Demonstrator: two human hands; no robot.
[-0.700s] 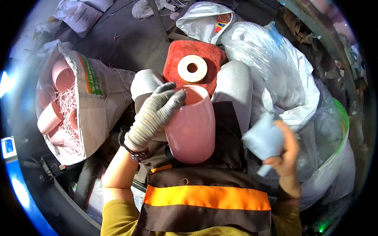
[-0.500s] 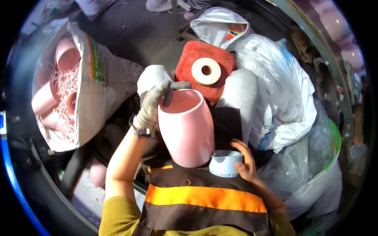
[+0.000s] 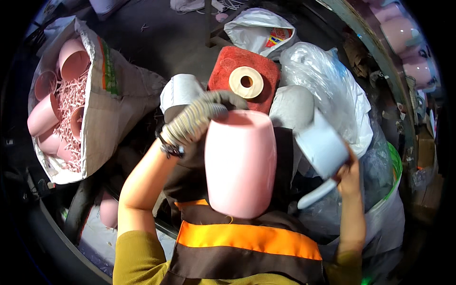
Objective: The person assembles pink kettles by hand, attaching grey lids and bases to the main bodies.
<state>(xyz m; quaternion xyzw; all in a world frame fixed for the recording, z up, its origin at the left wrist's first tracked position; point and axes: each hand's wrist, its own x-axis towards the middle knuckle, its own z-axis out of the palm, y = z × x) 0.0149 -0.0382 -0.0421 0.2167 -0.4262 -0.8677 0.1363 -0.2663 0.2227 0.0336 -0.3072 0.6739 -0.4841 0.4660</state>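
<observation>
Gloved left hand [image 3: 197, 118] gripped the far rim of a tall pink plastic pot [image 3: 241, 164], steadying it upright on the lap. Bare right hand [image 3: 348, 172] closed on a pale-blue funnel-shaped piece [image 3: 322, 147], raised just right of the pot.

Left hand [image 3: 199, 118]: gloved fingertips hidden inside pink pot [image 3: 240, 161]. Right hand [image 3: 349, 173]: palm hidden behind blurred pale funnel [image 3: 320, 152]. Sack [image 3: 102, 118]: contents partly buried.
</observation>
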